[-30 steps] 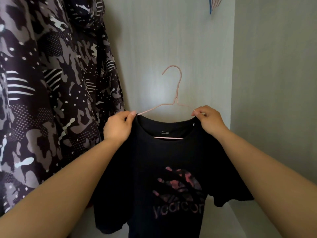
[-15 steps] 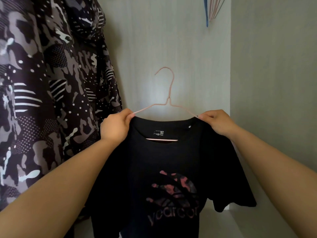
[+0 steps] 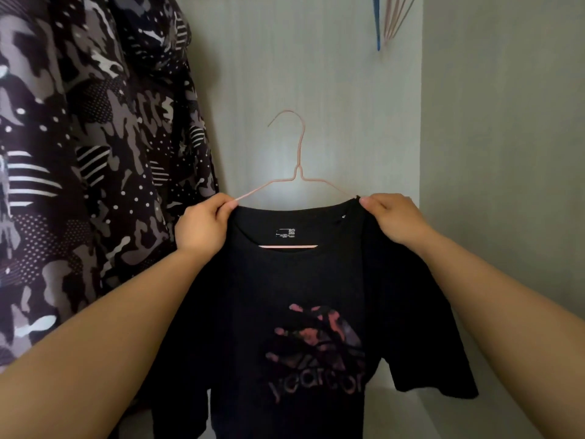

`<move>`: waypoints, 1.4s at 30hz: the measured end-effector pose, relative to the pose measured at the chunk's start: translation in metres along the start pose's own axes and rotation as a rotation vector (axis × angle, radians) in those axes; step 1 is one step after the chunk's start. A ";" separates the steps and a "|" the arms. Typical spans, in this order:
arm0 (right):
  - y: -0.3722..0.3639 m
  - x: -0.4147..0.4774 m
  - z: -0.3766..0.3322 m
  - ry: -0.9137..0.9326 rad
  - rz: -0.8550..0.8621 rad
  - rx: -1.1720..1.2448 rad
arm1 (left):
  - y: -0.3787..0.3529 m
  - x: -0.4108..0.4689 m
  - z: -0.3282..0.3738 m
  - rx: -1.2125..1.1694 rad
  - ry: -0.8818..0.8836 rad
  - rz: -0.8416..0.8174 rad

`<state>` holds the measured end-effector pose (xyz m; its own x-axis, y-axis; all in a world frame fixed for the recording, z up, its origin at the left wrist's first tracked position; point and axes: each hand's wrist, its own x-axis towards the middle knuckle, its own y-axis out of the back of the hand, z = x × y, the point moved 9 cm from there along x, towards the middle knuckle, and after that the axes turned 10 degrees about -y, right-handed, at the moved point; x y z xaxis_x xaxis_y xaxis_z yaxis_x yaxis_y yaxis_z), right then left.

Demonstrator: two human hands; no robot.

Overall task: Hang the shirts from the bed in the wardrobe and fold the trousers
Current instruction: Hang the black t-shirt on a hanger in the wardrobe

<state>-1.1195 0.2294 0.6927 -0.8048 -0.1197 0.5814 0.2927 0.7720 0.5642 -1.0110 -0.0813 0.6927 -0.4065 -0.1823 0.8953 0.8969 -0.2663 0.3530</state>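
Left hand (image 3: 202, 231) and right hand (image 3: 395, 218) pinch the black T-shirt (image 3: 300, 296) at its shoulders, now spread wider over the pink hanger (image 3: 297, 172) inside the wardrobe: nearly ready for hanging.

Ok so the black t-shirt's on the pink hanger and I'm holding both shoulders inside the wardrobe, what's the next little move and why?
Probably lift it so the hook can go over the rail. The black t-shirt already sits on the pink hanger, the left hand and right hand pinch its shoulders, and the hook is free in mid-air. The rail itself is out of view; spare hangers dangle above to the right, so it is likely up there.
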 end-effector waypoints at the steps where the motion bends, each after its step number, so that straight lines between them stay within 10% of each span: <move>1: 0.004 0.000 -0.002 0.014 0.050 -0.029 | 0.001 0.001 0.000 -0.020 0.000 0.010; 13: 0.001 -0.010 -0.005 -0.184 -0.453 0.345 | 0.007 0.011 -0.026 -0.233 0.106 0.034; 21: 0.048 0.006 -0.024 -0.334 -0.067 0.460 | -0.004 0.040 0.026 -0.070 0.076 -0.156; 31: 0.052 0.001 -0.090 -0.300 -0.006 0.456 | 0.000 0.059 0.127 -0.420 -0.080 -0.157; 42: 0.034 -0.013 -0.103 -0.259 0.055 0.354 | -0.016 0.066 0.123 -0.562 0.189 -0.086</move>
<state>-1.0455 0.1931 0.7645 -0.9090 0.0529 0.4134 0.1799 0.9446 0.2745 -1.0308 0.0272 0.7797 -0.5434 -0.2896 0.7879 0.6509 -0.7381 0.1777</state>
